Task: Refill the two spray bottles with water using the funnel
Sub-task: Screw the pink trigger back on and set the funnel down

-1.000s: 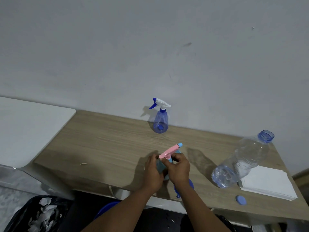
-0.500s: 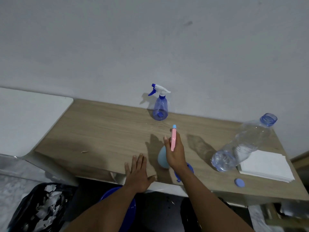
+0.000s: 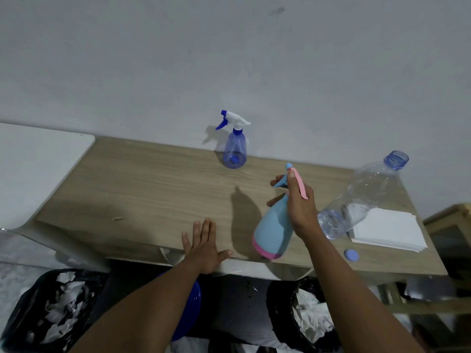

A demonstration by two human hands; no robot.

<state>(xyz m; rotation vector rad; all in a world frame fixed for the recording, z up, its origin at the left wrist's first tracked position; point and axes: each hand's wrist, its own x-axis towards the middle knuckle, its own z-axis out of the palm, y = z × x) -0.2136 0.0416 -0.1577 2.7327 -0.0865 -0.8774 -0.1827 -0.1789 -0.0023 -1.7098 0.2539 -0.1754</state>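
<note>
My right hand grips the neck of a light blue spray bottle with a pink base and pink sprayer, holding it tilted above the wooden table. My left hand lies flat, fingers straight, on the table's front edge. A clear blue spray bottle with a white and blue trigger stands at the back by the wall. A large clear water bottle with an open blue neck stands at the right. Its blue cap lies near the front edge. The funnel is hidden.
A stack of white paper napkins lies at the table's right end. A white surface adjoins the table on the left. Black bins with paper scraps and a blue bucket sit below the front edge.
My left hand let go of the light blue bottle and came to rest flat on the table edge. My right hand lifted the bottle and carried it to the right, tilted.
</note>
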